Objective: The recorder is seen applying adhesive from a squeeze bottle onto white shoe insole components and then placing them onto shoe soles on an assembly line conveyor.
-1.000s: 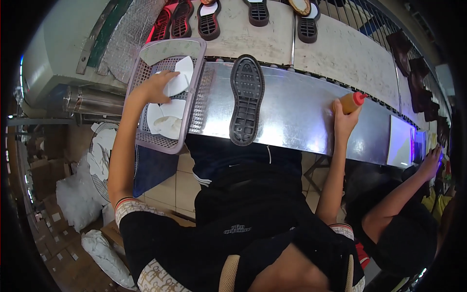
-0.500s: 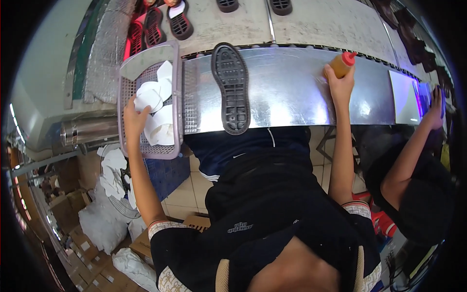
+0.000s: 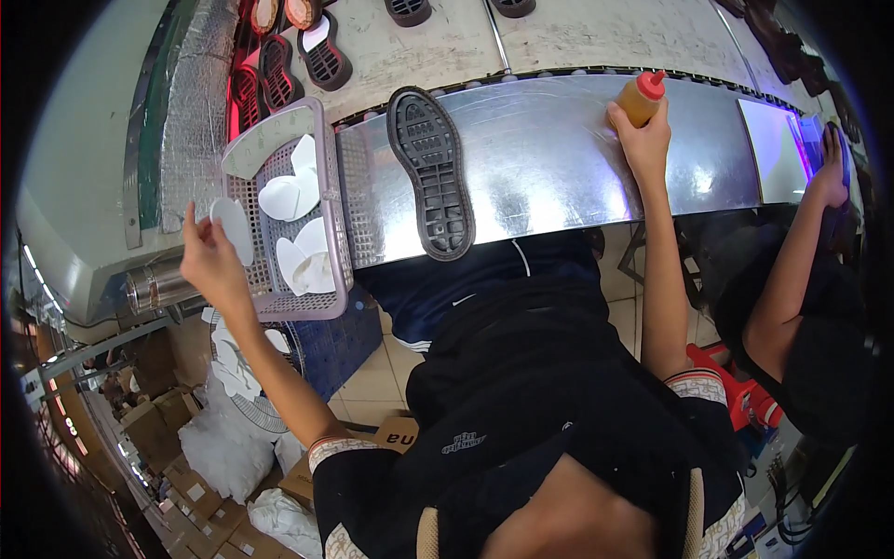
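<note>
My left hand (image 3: 212,264) pinches a white rounded pad (image 3: 233,230) above the left side of a mauve plastic basket (image 3: 332,200). More white pads (image 3: 290,197) lie loose inside that basket. In the middle of the shiny metal table (image 3: 535,154) rests a black shoe sole (image 3: 432,172), its ribbed, hollowed side up and its length running away from me. Over the right part of the table, my right hand (image 3: 643,140) is closed round a squeeze bottle (image 3: 639,101) of amber liquid with a red cap and nozzle.
Beyond the table runs a pale conveyor belt (image 3: 596,37) carrying several soles (image 3: 323,58). At right, another person's hand (image 3: 827,177) is beside a white sheet (image 3: 773,149). A steel cylinder (image 3: 154,287) and cardboard boxes (image 3: 177,419) are on the left.
My left hand has lifted a white pad from the basket and moved left with it. The bottle stays in my right hand. The whole view has shifted slightly.
</note>
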Available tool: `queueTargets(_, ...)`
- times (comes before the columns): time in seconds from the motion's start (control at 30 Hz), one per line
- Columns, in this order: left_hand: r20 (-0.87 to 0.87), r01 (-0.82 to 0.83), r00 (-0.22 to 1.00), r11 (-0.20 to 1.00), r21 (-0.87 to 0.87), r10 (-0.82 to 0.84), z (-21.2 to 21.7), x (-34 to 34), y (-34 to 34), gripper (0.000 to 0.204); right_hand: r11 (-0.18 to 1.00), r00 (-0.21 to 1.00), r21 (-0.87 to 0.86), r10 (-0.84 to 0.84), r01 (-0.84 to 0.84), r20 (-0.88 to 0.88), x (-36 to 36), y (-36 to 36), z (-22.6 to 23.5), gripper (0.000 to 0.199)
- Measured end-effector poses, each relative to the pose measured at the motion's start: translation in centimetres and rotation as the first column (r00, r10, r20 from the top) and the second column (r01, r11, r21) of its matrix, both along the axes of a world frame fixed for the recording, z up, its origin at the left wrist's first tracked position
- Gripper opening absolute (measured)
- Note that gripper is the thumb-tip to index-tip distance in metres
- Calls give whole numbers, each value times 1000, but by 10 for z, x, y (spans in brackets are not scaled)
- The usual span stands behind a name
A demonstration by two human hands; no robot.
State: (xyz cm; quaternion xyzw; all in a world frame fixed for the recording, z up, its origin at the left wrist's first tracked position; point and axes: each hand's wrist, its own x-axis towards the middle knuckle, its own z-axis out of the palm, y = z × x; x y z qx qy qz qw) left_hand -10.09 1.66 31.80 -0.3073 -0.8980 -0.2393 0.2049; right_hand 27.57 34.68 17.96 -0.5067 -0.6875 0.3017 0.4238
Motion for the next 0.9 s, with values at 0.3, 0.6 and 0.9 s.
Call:
queueTargets(0.3, 707, 595, 414, 758, 267, -574, -17, 27, 140, 25, 1000, 1000, -2, -9, 9, -7, -1, -1, 3, 57)
queueTargets(0.6, 709, 347, 524, 879, 328, -471, -118, 79, 141, 75, 999, 988, -11, 47, -50, -148, -4, 3, -5, 58)
queueTargets(0.9, 558, -459, -97, 534, 710, -824, -67, 158, 121, 45, 739, 748, 112, 659, -664, 78, -16, -10, 82, 58)
